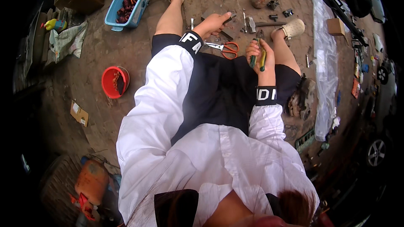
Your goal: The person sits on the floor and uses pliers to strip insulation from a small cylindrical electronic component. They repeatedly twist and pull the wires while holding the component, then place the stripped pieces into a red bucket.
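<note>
Here, curved handles (263,61) in right hand (269,52)

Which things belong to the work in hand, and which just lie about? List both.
Likely in the work:
- green-and-yellow tool in the right hand
- small dark piece in the left hand
- orange-handled scissors nearby, perhaps

Seemingly lying about:
- small cardboard box
- orange container
- plastic sheeting

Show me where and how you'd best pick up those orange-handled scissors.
I'd take the scissors by the orange loops, coming from the person's right: they seem to lie flat, with the loops to the right and the metal blades pointing left.
</note>
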A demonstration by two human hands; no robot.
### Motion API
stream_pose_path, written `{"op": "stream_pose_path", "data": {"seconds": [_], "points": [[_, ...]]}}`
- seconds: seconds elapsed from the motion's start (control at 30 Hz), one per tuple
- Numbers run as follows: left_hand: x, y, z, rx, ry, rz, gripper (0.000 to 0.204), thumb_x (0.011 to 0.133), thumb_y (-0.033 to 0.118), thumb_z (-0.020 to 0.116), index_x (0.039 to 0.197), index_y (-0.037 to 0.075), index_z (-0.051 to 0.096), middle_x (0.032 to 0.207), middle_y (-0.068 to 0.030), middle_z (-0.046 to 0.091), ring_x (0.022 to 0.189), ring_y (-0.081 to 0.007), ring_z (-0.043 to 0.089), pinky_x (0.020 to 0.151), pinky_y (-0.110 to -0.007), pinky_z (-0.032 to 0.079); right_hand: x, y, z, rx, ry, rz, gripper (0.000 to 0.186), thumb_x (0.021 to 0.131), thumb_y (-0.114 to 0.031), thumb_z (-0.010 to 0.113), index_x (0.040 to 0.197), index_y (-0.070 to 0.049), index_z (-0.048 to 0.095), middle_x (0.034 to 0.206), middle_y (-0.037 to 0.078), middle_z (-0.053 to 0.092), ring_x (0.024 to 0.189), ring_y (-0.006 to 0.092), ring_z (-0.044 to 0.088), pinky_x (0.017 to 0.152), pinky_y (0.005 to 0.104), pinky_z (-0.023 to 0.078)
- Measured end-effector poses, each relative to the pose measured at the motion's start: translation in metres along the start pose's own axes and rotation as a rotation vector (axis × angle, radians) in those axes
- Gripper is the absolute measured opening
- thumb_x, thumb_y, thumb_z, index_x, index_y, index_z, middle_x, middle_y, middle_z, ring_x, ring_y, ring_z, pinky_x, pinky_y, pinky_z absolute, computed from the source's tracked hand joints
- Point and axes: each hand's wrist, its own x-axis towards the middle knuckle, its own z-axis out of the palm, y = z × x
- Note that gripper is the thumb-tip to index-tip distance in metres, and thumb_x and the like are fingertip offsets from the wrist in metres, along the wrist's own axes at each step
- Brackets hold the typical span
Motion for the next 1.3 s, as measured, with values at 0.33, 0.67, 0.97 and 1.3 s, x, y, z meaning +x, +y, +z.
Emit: {"op": "stream_pose_path", "data": {"seconds": [0.33, 0.67, 0.97, 1.3], "points": [[0.096, -0.053, -0.021, -0.016, 0.289, -0.090, 0.051, 0.096, 0.050, 0.053, 0.084, 0.000, 0.055, 0.065, -0.0011, 0.045, 0.048, -0.0122, 0.036, 0.043, -0.028, 0.030, 0.127, -0.011, -0.079, 0.053, 0.088, 0.147, 0.017, 0.083, -0.001, 0.047, 0.098, 0.006, 0.049, 0.092, 0.013, 0.055, 0.075, 0.0214, 0.055, 0.080, 0.0358, 0.052], [0.144, -0.104, -0.031, 0.183, 0.512, -0.198, 0.063, 0.094, 0.053, 0.050, 0.096, -0.010, 0.061, 0.079, -0.0137, 0.060, 0.060, -0.0239, 0.057, 0.051, -0.037, 0.045, 0.164, -0.022, -0.101, -0.099, 0.189, 0.044, 0.037, 0.078, -0.003, 0.048, 0.111, 0.014, 0.052, 0.120, 0.027, 0.059, 0.119, 0.0383, 0.055, 0.110, 0.0671, 0.026], [0.135, -0.092, -0.021, 0.116, 0.564, -0.221, 0.067, 0.094, 0.054, 0.050, 0.102, -0.011, 0.061, 0.087, -0.0166, 0.063, 0.067, -0.0266, 0.059, 0.054, -0.038, 0.048, 0.168, -0.018, -0.112, -0.254, 0.255, 0.082, 0.043, 0.081, -0.012, 0.046, 0.114, 0.014, 0.052, 0.124, 0.027, 0.057, 0.130, 0.0402, 0.046, 0.109, 0.0683, 0.022], [0.143, -0.102, -0.020, -0.066, 0.563, -0.168, 0.051, 0.096, 0.048, 0.051, 0.083, -0.001, 0.055, 0.072, -0.0069, 0.053, 0.053, -0.0186, 0.044, 0.046, -0.033, 0.037, 0.164, -0.013, -0.113, -0.326, 0.264, 0.088, 0.035, 0.081, -0.012, 0.046, 0.110, 0.007, 0.054, 0.126, 0.027, 0.055, 0.129, 0.0427, 0.046, 0.105, 0.0723, 0.026]]}}
